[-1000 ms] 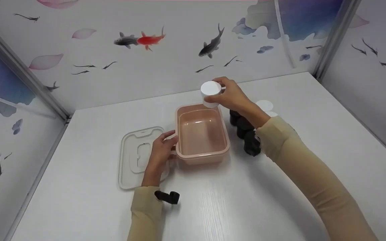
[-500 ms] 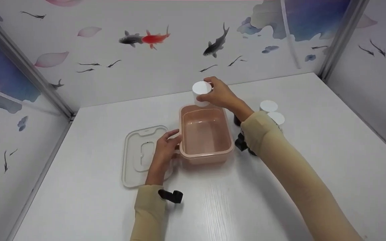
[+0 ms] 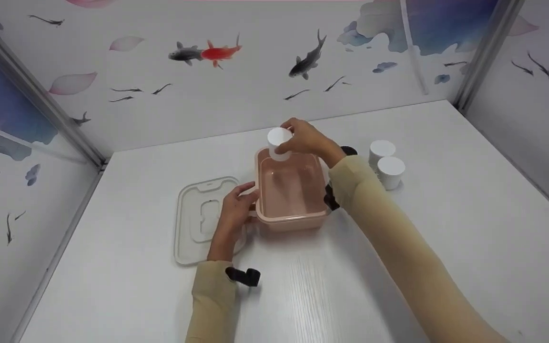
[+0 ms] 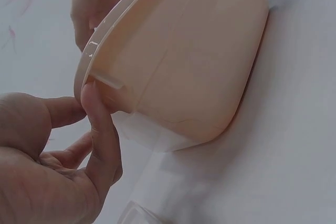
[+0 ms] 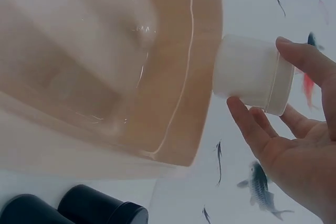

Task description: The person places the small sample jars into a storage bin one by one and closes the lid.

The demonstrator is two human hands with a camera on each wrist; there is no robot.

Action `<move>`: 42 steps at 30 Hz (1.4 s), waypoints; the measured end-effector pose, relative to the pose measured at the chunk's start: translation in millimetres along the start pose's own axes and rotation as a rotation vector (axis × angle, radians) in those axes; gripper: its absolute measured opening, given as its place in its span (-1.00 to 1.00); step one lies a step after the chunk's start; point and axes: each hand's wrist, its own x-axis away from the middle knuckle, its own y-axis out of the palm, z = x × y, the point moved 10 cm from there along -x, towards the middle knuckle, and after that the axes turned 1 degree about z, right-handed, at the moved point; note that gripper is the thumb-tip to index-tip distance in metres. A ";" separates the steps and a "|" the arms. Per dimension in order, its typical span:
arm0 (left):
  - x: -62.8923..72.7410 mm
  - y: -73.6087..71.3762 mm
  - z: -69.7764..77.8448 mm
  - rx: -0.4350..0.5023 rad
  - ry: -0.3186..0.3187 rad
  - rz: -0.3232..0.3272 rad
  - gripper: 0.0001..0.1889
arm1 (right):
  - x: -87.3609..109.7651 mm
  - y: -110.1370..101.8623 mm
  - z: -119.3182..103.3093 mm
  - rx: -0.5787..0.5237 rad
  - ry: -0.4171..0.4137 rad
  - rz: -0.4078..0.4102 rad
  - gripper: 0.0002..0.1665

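A white lidded jar (image 3: pixel 279 138) is gripped in my right hand (image 3: pixel 305 138), upright over the far left corner of a pink plastic storage box (image 3: pixel 293 220). Thumb and fingers hold the jar (image 5: pixel 247 72) around its lid end in the right wrist view, with its base close to the box rim. My left hand (image 3: pixel 233 214) pinches the box's left rim between thumb and finger, as the left wrist view shows. Inside the box no objects are visible. A pale grey lid (image 3: pixel 188 233) lies flat to the left, partly under my left forearm.
Two white jars (image 3: pixel 391 172) stand on the table right of my right forearm. Black cylindrical containers (image 5: pixel 100 205) stand by the box's right side, mostly hidden by the arm in the head view. A patterned wall (image 3: pixel 236 105) borders the table's far edge.
My right hand has carried the white jar left and then lower, from beyond the box's far right corner to above its far left corner. My left hand keeps its hold on the rim.
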 end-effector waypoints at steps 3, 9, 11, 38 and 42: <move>-0.2 0.0 1.5 0.002 0.008 -0.001 -0.53 | -3.4 1.4 3.4 0.025 0.019 -0.005 -0.20; 1.2 -1.0 1.3 0.003 0.006 -0.004 -0.54 | -8.2 9.3 3.8 0.056 0.032 -0.039 -0.26; 2.0 -0.2 2.0 0.005 0.010 -0.012 -0.54 | -8.9 13.4 5.6 0.066 0.054 -0.056 -0.27; 1.8 0.9 2.2 0.016 0.050 -0.028 -0.53 | -11.7 53.5 28.0 0.409 0.259 -0.203 -0.14; 2.2 0.6 2.2 0.019 0.052 -0.027 -0.52 | -13.7 54.0 27.3 0.451 0.226 -0.203 -0.14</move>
